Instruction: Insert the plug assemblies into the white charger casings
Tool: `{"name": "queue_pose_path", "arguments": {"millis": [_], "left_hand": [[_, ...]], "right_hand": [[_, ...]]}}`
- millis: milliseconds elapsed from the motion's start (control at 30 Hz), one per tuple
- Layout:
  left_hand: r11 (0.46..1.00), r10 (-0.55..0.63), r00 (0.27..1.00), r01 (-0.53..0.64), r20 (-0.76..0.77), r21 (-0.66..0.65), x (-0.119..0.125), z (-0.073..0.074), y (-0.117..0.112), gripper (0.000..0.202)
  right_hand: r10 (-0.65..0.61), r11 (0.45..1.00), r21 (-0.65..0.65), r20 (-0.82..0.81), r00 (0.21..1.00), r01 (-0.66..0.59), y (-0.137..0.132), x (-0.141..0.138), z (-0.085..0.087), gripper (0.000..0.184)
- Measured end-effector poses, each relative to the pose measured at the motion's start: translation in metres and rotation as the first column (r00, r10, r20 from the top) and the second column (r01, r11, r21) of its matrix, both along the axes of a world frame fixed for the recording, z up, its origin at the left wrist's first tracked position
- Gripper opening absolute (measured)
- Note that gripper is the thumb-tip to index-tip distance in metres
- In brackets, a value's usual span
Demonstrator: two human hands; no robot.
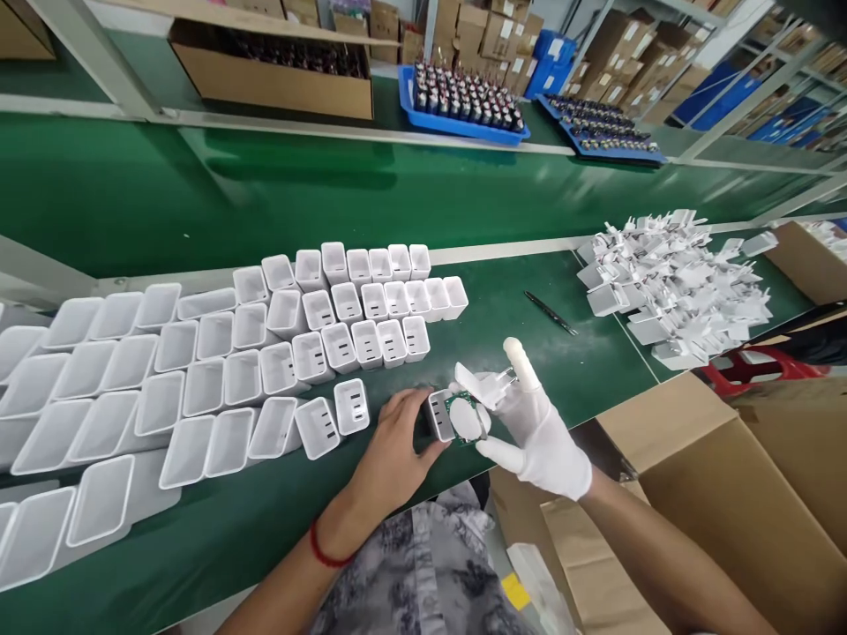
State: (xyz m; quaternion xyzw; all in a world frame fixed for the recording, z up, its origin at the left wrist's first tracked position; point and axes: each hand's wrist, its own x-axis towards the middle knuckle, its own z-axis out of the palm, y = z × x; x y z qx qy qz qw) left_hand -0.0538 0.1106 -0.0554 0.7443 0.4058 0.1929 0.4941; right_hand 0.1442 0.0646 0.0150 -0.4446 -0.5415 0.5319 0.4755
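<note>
The board [458, 408] partly hides the housing [438, 418]; their exact contact cannot be made out. The left hand [395, 441] grips one white, slotted housing near the bench [493, 322] edge. The gloved right hand [539, 441], some fingers hidden, holds one green board bearing one white disc [467, 420].

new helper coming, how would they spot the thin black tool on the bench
On the green bench, look between the rows of white cases and the heap of white parts. The thin black tool lies there slantwise, dark where both neighbours are white.
</note>
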Motion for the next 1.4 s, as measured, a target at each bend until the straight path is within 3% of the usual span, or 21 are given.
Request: {"name": "queue_pose_path", "arguments": {"millis": [267,467,633,867,1167,1400], "left_hand": [[0.984,-0.068,0.996,0.057,-0.056,-0.17,0.001,0.002,0.0,0.061],[0.991,-0.058,0.997,0.05,-0.059,-0.121,-0.003,0.003,-0.001,0.063],[0.997,-0.058,0.996,0.054,-0.069,-0.063,-0.002,0.004,-0.001,0.065],[0.999,-0.033,0.997,0.031,-0.07,-0.035,-0.001,0.004,0.0,0.069],[0.998,-0.044,0.994,0.04,-0.096,-0.05,-0.002,0.005,0.0,0.069],[0.997,-0.057,0.994,0.051,-0.098,-0.058,-0.004,0.004,-0.001,0.075]], "right_hand": [[0.033,0.999,0.034,0.004,0.999,-0.033,0.01,-0.01,-0.012,0.102],[0.067,0.996,0.055,0.117,0.991,-0.074,0.01,-0.006,-0.009,0.102],[0.038,0.984,0.157,0.25,0.967,-0.08,0.008,-0.005,-0.008,0.105],[0.055,0.99,0.115,0.199,0.979,-0.079,0.005,-0.006,-0.018,0.104],[0.065,0.985,0.138,0.239,0.969,-0.1,0.006,-0.005,-0.016,0.102],[0.077,0.971,0.182,0.367,0.927,-0.153,0.013,-0.006,-0.01,0.102]]}}
